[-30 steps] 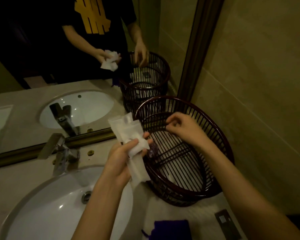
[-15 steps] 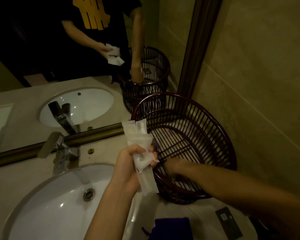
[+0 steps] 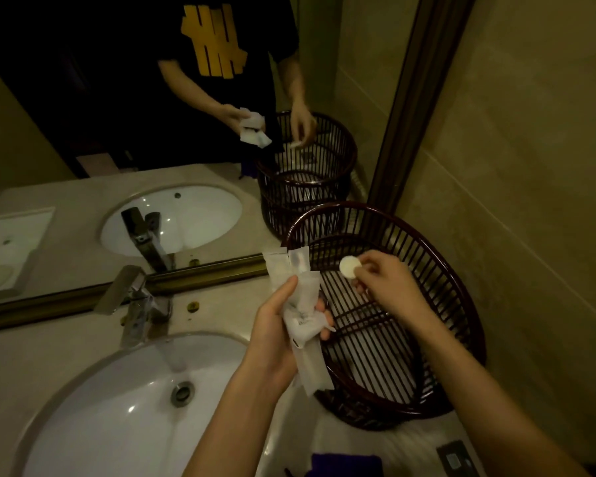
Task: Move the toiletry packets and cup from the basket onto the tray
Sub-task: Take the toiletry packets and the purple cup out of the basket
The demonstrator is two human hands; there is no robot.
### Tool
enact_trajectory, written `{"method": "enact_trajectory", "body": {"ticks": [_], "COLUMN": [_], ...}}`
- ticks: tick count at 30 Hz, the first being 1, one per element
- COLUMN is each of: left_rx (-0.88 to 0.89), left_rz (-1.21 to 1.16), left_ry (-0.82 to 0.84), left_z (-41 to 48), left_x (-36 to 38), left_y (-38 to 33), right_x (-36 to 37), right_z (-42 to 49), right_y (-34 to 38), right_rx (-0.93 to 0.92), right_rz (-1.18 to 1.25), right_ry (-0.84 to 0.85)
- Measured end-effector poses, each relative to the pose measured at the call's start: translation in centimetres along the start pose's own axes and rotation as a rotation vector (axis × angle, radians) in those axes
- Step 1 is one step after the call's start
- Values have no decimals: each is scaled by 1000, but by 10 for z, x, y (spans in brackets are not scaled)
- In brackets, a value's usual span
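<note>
A dark slatted basket [image 3: 455,297] stands on the counter by the right wall, tilted toward me. My left hand [image 3: 276,335] is beside its left rim, closed around a bunch of white toiletry packets [image 3: 303,304] that stick out above and below the fist. Above the basket's inside, my right hand [image 3: 382,280] pinches a small round white item [image 3: 350,266] between thumb and fingers. Something pale shows through the slats at the basket's bottom; I cannot tell what it is. No cup or tray is in view.
A white sink [image 3: 117,414] with a chrome tap [image 3: 138,304] fills the lower left. The mirror [image 3: 152,132] behind reflects the person and the basket. A dark blue cloth [image 3: 344,466] and a small dark packet [image 3: 456,459] lie at the counter's front edge.
My right hand went down into the basket and has come back up holding a small round white item. The left hand keeps its grip on the packets.
</note>
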State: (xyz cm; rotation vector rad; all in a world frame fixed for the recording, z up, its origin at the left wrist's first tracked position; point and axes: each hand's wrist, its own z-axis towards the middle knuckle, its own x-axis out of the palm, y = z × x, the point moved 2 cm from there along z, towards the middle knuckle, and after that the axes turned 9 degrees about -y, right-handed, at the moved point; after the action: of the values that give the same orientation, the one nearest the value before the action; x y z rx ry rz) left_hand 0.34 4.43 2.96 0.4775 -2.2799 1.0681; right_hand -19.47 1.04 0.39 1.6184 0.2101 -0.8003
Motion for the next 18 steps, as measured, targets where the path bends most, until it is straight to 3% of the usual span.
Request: {"method": "enact_trajectory", "body": {"ticks": [2,5,7,9,11,15,18], "left_rx": [1,16,19,15,33,90,129], "left_rz": [14,30,24,14,7,-49,-46], "left_ry": [26,128,165,165,119,19,-16], "left_z": [2,5,4,3,2,2,1], "left_x": [-2,-3,-3,-5,-9,-17,-20], "left_y": [1,1,2,3,5,8,10], "right_x": [-9,-2,5,10,13,1,11], "right_z": [-26,-61,-73,-78,-77,-46,-8], "right_y": [21,49,61,68,71,57,28], "right_rx": [-47,-148,-230,-377,-451,-282,-152], "right_rz": [380,519,443,231,166,351,102], "right_ry": [14,162,210,171,146,-24,-53]}}
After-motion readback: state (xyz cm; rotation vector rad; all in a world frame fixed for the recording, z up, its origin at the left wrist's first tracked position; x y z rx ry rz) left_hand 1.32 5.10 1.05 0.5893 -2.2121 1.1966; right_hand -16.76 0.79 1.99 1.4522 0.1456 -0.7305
